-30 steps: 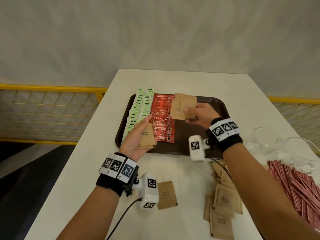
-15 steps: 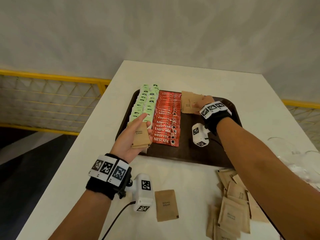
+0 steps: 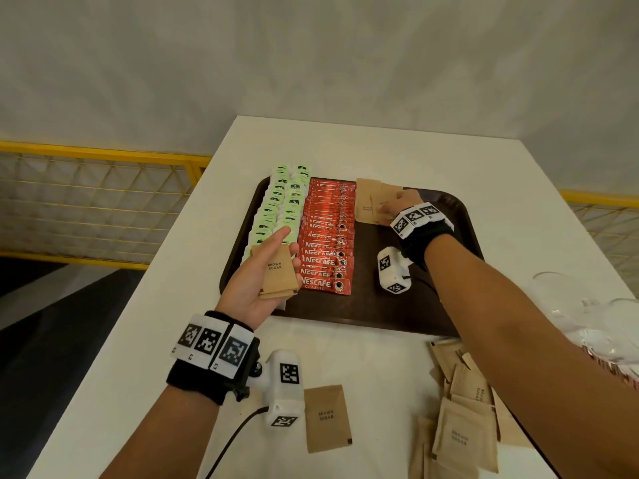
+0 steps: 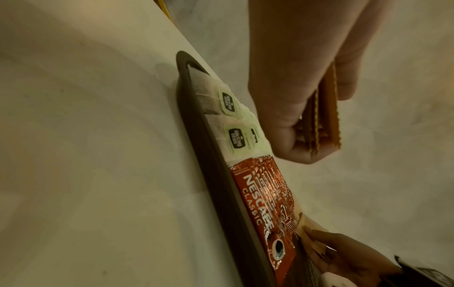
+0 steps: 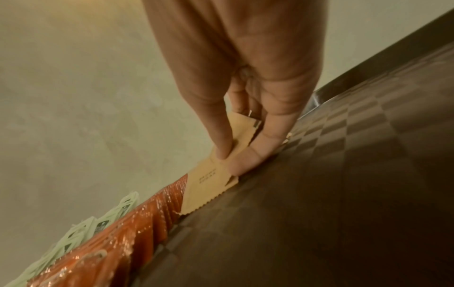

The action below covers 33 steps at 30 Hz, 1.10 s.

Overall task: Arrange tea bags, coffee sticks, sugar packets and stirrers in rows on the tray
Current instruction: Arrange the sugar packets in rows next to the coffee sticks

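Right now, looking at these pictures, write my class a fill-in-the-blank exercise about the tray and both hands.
1. The left hand holds a small stack of brown ____ packets.
2. On the tray, the red coffee sticks lie directly right of the green ____ bags.
3. The right hand sets packets at the tray's ____ end.

Missing words: sugar; tea; far

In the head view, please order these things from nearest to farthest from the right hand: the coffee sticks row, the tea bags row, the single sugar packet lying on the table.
From the right hand:
1. Coffee sticks row, just to its left on the tray.
2. Tea bags row, farther left, by the tray's left rim.
3. Single sugar packet, off the tray, on the near table.
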Each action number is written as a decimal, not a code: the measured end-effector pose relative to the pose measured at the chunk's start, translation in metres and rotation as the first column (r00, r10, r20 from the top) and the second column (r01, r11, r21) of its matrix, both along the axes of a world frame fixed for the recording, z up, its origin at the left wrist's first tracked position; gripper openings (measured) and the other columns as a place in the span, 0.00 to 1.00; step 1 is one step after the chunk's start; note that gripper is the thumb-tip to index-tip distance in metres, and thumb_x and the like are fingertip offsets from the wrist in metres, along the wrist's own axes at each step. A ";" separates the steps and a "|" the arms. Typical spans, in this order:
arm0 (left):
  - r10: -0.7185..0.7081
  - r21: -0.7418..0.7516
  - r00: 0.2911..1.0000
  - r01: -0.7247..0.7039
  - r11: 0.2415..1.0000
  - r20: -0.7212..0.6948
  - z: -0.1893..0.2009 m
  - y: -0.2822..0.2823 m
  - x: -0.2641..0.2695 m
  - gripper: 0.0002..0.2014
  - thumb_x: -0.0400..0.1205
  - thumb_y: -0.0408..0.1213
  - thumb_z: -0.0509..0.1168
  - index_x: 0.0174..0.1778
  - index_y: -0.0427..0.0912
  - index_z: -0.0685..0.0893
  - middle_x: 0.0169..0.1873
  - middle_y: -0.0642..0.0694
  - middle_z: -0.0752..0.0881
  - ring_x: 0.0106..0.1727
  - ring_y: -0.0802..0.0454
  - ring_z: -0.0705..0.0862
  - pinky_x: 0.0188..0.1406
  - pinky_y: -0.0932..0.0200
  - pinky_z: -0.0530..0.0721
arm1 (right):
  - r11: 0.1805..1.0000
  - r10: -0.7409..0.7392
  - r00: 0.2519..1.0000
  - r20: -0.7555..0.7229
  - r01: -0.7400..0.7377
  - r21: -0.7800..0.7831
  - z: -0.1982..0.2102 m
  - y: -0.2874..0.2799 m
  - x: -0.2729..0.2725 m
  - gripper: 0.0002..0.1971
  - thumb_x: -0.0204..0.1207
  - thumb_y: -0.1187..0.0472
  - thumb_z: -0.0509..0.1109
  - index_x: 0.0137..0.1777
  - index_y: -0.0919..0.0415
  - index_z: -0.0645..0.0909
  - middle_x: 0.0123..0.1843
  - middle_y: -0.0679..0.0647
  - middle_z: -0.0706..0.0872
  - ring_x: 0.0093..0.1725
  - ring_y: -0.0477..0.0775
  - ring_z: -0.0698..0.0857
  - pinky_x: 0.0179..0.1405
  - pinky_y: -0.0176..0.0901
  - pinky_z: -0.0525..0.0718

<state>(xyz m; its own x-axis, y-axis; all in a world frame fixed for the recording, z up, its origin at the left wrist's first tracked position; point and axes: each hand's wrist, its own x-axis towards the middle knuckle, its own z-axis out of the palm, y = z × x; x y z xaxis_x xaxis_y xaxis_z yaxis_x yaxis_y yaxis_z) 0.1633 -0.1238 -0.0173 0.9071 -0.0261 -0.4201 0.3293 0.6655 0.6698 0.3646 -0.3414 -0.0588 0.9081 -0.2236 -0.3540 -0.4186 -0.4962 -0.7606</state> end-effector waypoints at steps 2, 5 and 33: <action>0.002 0.004 1.000 -0.002 1.000 0.003 0.000 0.000 0.000 0.13 0.80 0.42 0.67 0.59 0.45 0.80 0.36 0.48 0.85 0.33 0.56 0.80 0.30 0.61 0.82 | 0.995 0.000 1.000 0.007 -0.001 0.096 0.006 0.001 -0.003 0.24 0.72 0.68 0.73 0.68 0.69 0.74 0.64 0.65 0.81 0.61 0.66 0.82 0.60 0.60 0.83; -0.004 0.001 1.000 0.004 1.000 -0.007 0.000 -0.001 0.001 0.12 0.80 0.42 0.68 0.58 0.45 0.80 0.36 0.47 0.85 0.33 0.56 0.81 0.30 0.61 0.82 | 0.972 -0.041 0.998 0.041 0.031 0.233 0.020 -0.001 -0.010 0.17 0.76 0.73 0.67 0.65 0.71 0.77 0.59 0.63 0.83 0.56 0.63 0.84 0.58 0.59 0.84; 0.040 -0.087 0.999 -0.040 0.995 0.008 0.005 -0.007 0.005 0.17 0.83 0.52 0.58 0.59 0.44 0.78 0.36 0.44 0.83 0.34 0.52 0.81 0.31 0.62 0.84 | 0.975 0.041 0.999 0.013 -0.037 -0.221 0.022 -0.026 -0.015 0.14 0.71 0.55 0.77 0.44 0.61 0.75 0.38 0.55 0.79 0.37 0.54 0.79 0.34 0.42 0.75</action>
<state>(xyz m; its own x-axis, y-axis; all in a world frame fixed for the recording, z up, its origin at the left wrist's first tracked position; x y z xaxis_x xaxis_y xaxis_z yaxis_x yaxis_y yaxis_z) 0.1681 -0.1305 -0.0119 0.9124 -0.0256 -0.4086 0.2948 0.7337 0.6122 0.3493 -0.3675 -0.0372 0.9234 -0.2589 -0.2836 -0.3832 -0.6684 -0.6376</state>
